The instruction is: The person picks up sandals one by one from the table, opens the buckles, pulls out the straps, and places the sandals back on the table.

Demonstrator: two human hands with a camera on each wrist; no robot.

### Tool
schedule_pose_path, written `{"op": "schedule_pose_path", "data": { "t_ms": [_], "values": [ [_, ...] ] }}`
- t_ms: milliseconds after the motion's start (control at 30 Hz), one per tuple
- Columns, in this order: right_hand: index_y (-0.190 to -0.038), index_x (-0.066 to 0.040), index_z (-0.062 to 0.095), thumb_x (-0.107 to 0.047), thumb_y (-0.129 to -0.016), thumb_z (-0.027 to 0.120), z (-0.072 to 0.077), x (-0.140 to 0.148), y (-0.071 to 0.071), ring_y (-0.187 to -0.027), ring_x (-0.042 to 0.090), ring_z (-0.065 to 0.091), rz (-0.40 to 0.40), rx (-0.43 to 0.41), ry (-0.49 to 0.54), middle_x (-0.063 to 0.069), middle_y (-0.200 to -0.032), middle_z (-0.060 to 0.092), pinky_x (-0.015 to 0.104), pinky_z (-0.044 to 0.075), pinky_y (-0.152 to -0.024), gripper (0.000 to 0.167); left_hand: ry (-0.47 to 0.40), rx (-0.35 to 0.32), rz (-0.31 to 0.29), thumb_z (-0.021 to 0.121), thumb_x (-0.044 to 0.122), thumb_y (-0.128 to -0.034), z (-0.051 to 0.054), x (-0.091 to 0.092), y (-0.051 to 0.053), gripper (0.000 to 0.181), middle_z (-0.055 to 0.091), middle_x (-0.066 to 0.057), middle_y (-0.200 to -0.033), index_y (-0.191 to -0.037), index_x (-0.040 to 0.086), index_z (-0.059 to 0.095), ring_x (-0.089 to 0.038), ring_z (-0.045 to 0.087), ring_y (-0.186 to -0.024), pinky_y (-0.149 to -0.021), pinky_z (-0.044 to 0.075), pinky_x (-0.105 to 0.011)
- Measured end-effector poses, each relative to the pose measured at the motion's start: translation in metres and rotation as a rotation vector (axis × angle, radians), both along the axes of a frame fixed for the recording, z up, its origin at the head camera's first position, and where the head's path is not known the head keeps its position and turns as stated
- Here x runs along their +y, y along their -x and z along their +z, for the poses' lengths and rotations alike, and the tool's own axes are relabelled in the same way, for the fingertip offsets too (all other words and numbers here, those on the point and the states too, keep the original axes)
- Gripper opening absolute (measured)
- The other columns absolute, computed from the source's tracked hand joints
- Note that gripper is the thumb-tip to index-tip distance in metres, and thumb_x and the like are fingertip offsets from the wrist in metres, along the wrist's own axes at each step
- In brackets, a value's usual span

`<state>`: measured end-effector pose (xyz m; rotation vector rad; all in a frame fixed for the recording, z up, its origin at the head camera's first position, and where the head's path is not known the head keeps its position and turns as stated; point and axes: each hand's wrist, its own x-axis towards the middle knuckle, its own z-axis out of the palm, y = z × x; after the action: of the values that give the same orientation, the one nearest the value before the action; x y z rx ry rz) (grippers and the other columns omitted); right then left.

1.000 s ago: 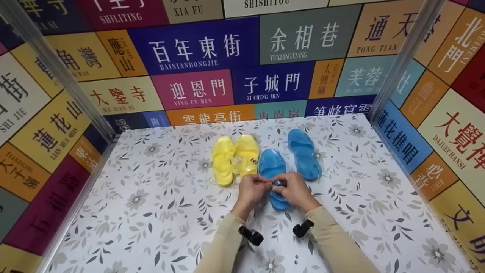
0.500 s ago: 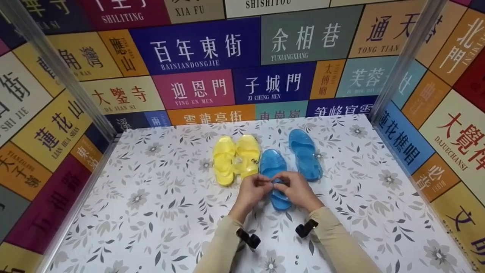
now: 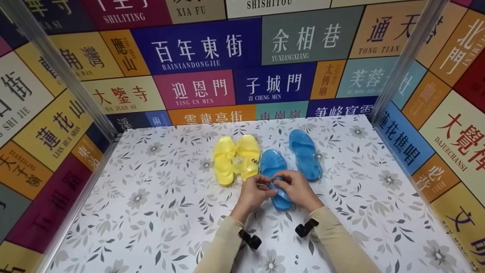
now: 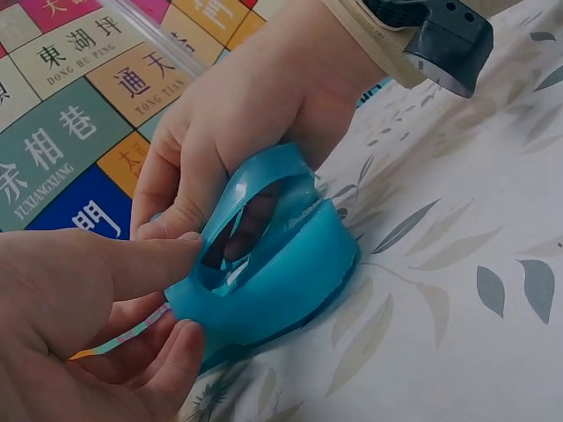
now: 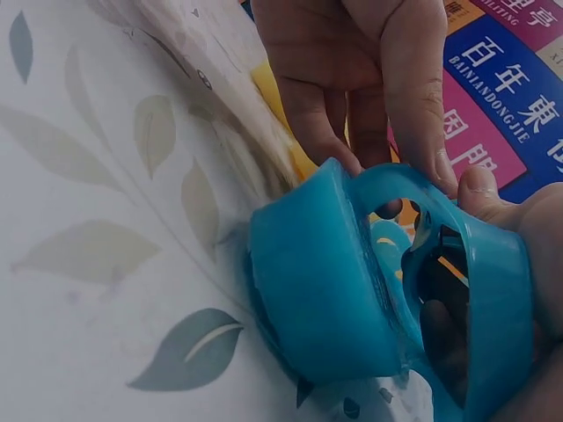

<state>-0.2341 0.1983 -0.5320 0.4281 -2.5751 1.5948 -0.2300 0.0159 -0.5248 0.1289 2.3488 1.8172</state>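
A blue sandal [image 3: 273, 163] lies on the patterned surface with both hands at its ankle strap. My left hand [image 3: 253, 194] pinches the strap's side between thumb and fingers, clearer in the left wrist view, where the strap [image 4: 273, 281] stands up in a loop. My right hand [image 3: 297, 189] grips the strap from the other side, some fingers showing through its opening in the right wrist view, near the sandal's heel [image 5: 321, 281]. The fastening is hidden by fingers; whether it is done up I cannot tell.
Yellow sandals [image 3: 224, 159] lie side by side left of the held one. Another blue sandal [image 3: 305, 151] lies to its right, slightly farther back. Walls with coloured name panels [image 3: 201, 45] enclose the back and both sides of the floral surface [image 3: 151, 220].
My left hand's fingers have shifted slightly down along the strap and spread a little. My right hand stays at the strap, its fingers slightly moved. The sandals lie where they were.
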Motion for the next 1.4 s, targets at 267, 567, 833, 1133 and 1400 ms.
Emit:
{"op": "schedule_pose_path", "data": {
  "t_ms": [267, 567, 833, 1133, 1400],
  "values": [
    [-0.106, -0.013, 0.08, -0.004, -0.099, 0.071, 0.001, 0.002, 0.001, -0.091, 0.018, 0.069, 0.017, 0.006, 0.048, 0.002, -0.102, 0.078, 0.027, 0.055, -0.079, 0.014, 0.021, 0.037, 0.006, 0.091, 0.005, -0.0809, -0.002, -0.001, 0.0, 0.028, 0.073, -0.005, -0.099, -0.105, 0.006, 0.076, -0.015, 0.07, -0.086, -0.076, 0.061, -0.027],
    [-0.118, -0.013, 0.08, -0.009, -0.096, 0.076, 0.014, 0.003, -0.001, -0.109, 0.022, 0.072, 0.121, 0.07, -0.084, 0.002, -0.118, 0.078, 0.037, 0.06, -0.09, 0.022, 0.052, 0.074, 0.028, 0.094, 0.01, -0.0771, -0.001, -0.006, 0.002, 0.032, 0.075, -0.003, -0.1, -0.105, 0.009, 0.078, -0.014, 0.071, -0.088, -0.075, 0.061, -0.028],
    [-0.112, -0.011, 0.081, -0.005, -0.093, 0.078, 0.023, 0.0, -0.001, -0.111, 0.026, 0.071, 0.093, 0.256, -0.264, 0.004, -0.113, 0.078, 0.048, 0.056, -0.098, 0.019, 0.094, 0.144, 0.028, 0.091, 0.019, -0.083, 0.001, -0.006, 0.002, 0.028, 0.077, 0.0, -0.101, -0.107, 0.011, 0.08, -0.013, 0.071, -0.093, -0.081, 0.059, -0.028],
    [-0.1, -0.007, 0.082, -0.004, -0.094, 0.077, 0.02, -0.004, 0.002, -0.097, 0.029, 0.075, -0.009, 0.285, -0.337, 0.008, -0.101, 0.08, 0.047, 0.059, -0.089, 0.008, 0.222, 0.394, 0.029, 0.083, 0.016, -0.0914, 0.003, 0.001, 0.004, 0.017, 0.08, -0.002, -0.099, -0.106, 0.009, 0.084, -0.012, 0.072, -0.084, -0.076, 0.059, -0.025],
    [-0.099, -0.011, 0.077, -0.005, -0.098, 0.073, 0.012, -0.002, 0.003, -0.097, 0.022, 0.072, 0.023, 0.105, -0.201, 0.001, -0.099, 0.078, 0.044, 0.059, -0.087, 0.007, 0.199, 0.444, 0.049, 0.082, 0.008, -0.0912, 0.002, 0.002, 0.002, 0.01, 0.08, -0.005, -0.097, -0.102, 0.008, 0.084, -0.013, 0.075, -0.084, -0.075, 0.06, -0.022]
  ]
}}
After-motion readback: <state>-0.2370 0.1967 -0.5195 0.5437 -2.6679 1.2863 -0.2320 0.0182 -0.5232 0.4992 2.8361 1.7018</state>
